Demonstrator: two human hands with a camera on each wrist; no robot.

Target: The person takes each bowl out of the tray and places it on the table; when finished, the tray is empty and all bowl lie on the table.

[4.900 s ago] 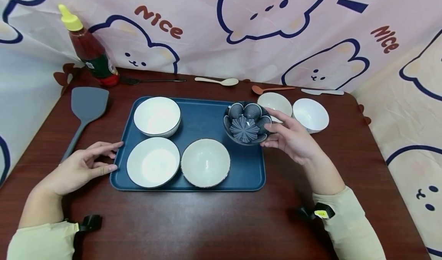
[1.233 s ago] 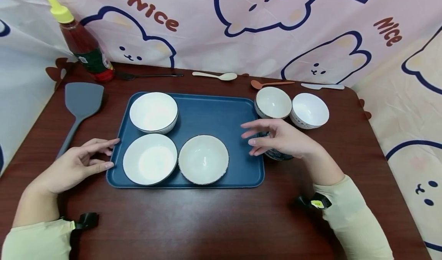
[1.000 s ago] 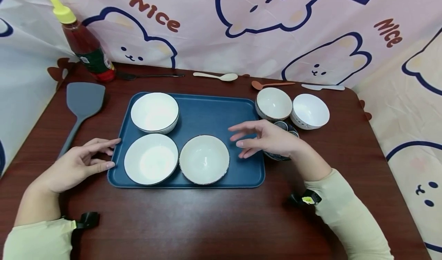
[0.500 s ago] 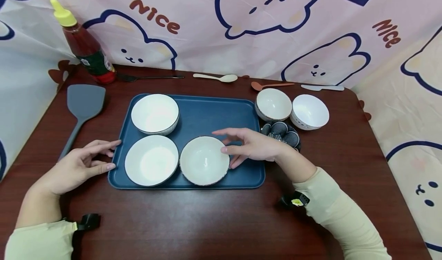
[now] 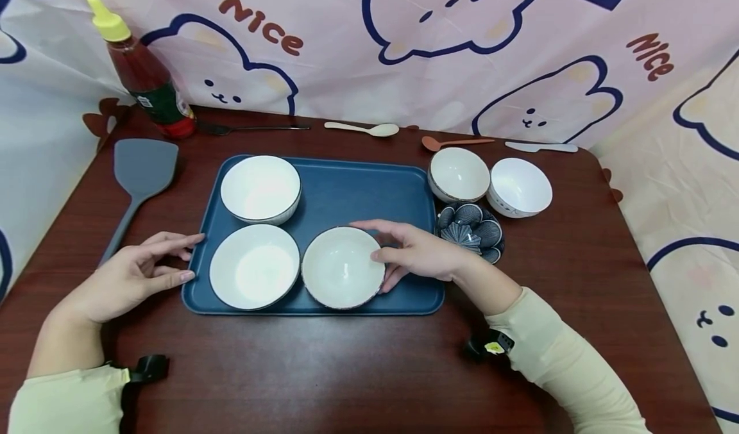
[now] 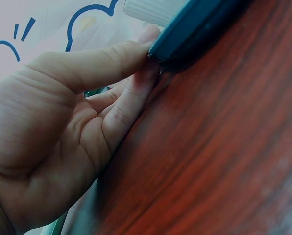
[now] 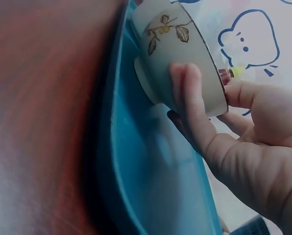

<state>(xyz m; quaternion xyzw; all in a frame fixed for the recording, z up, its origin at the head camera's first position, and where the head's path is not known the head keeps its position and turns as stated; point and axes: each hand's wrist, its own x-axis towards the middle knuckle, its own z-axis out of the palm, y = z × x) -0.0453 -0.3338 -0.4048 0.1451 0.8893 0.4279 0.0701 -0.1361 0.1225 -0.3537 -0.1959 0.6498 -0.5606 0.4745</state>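
A blue tray [image 5: 346, 193] carries three white bowls. My right hand [image 5: 383, 254] grips the right rim of the front middle bowl [image 5: 340, 267]. In the right wrist view the thumb presses that bowl's [image 7: 170, 44] outer wall and the fingers hook over its rim, the bowl standing on the tray [image 7: 151, 186]. My left hand [image 5: 144, 270] lies on the table, its straight fingertips touching the tray's left edge; the left wrist view shows the hand [image 6: 146, 58] at the tray corner [image 6: 195, 29]. A dark blue flower-shaped bowl [image 5: 470, 232] sits on the table just right of the tray.
Two more white bowls [image 5: 261, 189] [image 5: 254, 275] stand on the tray's left half. Two white bowls [image 5: 458, 174] [image 5: 519, 187] stand right of the tray. A sauce bottle [image 5: 147, 78] and grey spatula [image 5: 138, 171] are at the left. Spoons [image 5: 364, 128] [image 5: 453, 142] lie along the back.
My right hand set the flower-shaped bowl down off the tray, moved left and took hold of the front middle bowl's rim. The left hand has not moved.
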